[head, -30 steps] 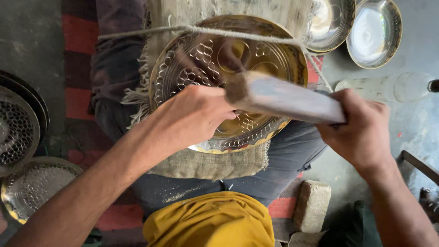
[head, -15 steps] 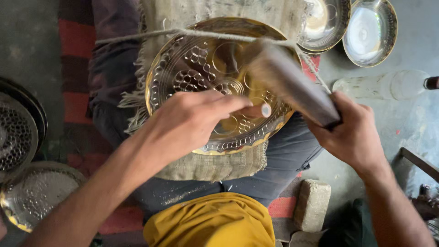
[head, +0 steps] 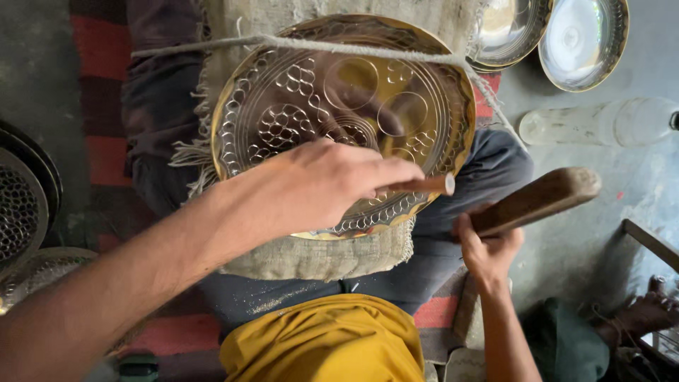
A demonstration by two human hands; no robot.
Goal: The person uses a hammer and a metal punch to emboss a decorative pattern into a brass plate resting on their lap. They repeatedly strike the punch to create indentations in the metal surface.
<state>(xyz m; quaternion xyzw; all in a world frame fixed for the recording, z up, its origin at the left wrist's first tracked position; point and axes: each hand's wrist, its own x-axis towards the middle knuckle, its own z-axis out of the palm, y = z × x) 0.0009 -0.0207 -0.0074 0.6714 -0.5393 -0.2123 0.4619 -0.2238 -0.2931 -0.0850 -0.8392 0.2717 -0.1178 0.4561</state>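
Centre of the frame: a round brass plate (head: 332, 106) with embossed circles and honeycomb patterns rests on a pad of burlap cloth (head: 325, 255) across the person's lap, held by a cord (head: 318, 46) stretched over its upper rim. The left hand (head: 318, 187) enters from the lower left, forearm running diagonally up to the plate's lower edge; its fingers are curled shut around a thin punch (head: 424, 185), whose long axis lies nearly level, flat end pointing right (the working tip is hidden under the hand, so contact with the metal cannot be told). The right hand (head: 488, 247), at lower right just off the plate's rim, is wrapped tight around the handle of a wooden mallet (head: 537, 201), whose long axis slants up to the right, the head standing away from the punch. The punch's free end lies left of and above the right hand, near the mallet handle but apart from it; the left hand is the nearer to the plate. Upper right: two shallow metal bowls (head: 580, 42) and a clear bottle (head: 594, 120) lying on the floor. Left edge: patterned trays (head: 21, 212).
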